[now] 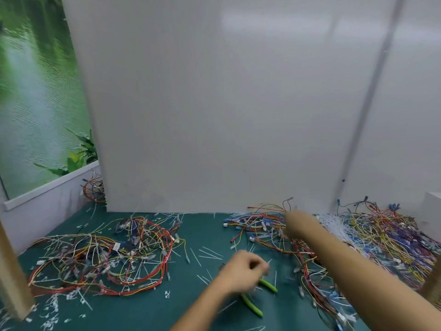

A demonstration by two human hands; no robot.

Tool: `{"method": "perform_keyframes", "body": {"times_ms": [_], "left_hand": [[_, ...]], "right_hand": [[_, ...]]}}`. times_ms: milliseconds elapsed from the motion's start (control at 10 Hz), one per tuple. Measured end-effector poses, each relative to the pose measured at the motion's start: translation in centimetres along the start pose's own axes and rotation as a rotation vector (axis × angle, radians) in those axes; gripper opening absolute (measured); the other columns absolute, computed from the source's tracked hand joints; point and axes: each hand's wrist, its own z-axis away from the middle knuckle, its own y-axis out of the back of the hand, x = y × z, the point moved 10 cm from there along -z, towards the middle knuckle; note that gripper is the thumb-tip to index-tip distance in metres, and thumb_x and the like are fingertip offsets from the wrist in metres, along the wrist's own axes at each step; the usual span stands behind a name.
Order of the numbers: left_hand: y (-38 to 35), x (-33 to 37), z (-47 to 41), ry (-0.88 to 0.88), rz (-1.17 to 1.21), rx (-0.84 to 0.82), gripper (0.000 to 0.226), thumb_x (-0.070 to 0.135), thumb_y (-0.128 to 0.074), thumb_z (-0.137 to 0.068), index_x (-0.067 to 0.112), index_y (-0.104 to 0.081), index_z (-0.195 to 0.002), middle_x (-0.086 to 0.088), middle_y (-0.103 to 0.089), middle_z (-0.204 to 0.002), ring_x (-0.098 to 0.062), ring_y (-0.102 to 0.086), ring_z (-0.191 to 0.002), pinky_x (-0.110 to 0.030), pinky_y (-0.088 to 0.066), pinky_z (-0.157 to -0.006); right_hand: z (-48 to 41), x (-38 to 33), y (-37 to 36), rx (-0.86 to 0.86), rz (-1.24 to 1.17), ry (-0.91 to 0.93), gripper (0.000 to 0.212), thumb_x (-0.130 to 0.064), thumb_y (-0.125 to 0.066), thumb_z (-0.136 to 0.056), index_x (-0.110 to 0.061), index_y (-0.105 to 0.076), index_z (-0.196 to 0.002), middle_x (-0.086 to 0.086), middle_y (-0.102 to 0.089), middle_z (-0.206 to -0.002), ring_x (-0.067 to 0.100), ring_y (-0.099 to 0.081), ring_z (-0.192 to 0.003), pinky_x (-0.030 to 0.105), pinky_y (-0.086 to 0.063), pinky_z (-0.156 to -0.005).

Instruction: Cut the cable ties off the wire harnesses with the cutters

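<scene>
The green-handled cutters (253, 306) lie on the green mat near the front, handles spread apart. My left hand (241, 271) hovers over their head end with its fingers curled; motion blur hides whether it grips anything. My right hand (295, 222) is stretched out to the far side, blurred, at a tangle of wire harnesses (257, 225) in red, blue and yellow. A larger looped wire harness (100, 261) of red and yellow wires lies at the left. Another dense pile of harnesses (386, 237) fills the right side.
Cut white cable ties (207, 254) litter the mat (191, 230). A white panel (214, 103) stands upright at the back. A wooden post (12, 278) rises at the near left. More wires (94, 189) sit behind the panel's left edge. A white box (433, 209) is at the far right.
</scene>
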Motion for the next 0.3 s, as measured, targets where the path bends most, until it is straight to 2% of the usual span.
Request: {"method": "perform_keyframes", "body": {"times_ms": [100,200,300], "left_hand": [[6.2,-3.9,0.6,0.043,0.148,0.246,0.024,0.027,-0.06,-0.099,0.025,-0.074,-0.08,0.0,-0.077,-0.083,-0.009,-0.063,-0.067,-0.026,-0.051,-0.065],[10.5,-8.1,2.3,0.076,0.215,0.446,0.027,0.033,-0.058,-0.101,0.023,-0.075,-0.083,0.005,-0.074,-0.073,-0.006,-0.061,-0.06,-0.023,-0.051,-0.063],[11.1,-11.0,4.1,0.084,0.279,0.527,0.034,0.036,-0.057,-0.101,0.018,-0.072,-0.077,0.0,-0.064,-0.062,-0.01,-0.053,-0.055,-0.029,-0.044,-0.057]], "right_hand": [[0.9,-1.5,3.8,0.18,-0.058,0.006,0.027,-0.038,-0.063,-0.099,-0.011,-0.064,-0.095,0.004,-0.068,-0.095,0.026,-0.07,-0.091,0.042,-0.061,-0.083],[2.1,-3.6,6.7,0.343,-0.349,0.118,0.046,-0.041,-0.057,-0.102,-0.012,-0.06,-0.066,0.001,-0.061,-0.061,0.021,-0.063,-0.058,0.031,-0.057,-0.062],[4.7,-6.8,6.6,0.473,-0.769,0.317,0.053,-0.037,-0.055,-0.104,-0.008,-0.059,-0.06,0.001,-0.052,-0.05,0.014,-0.041,-0.046,0.03,-0.036,-0.053]]}}
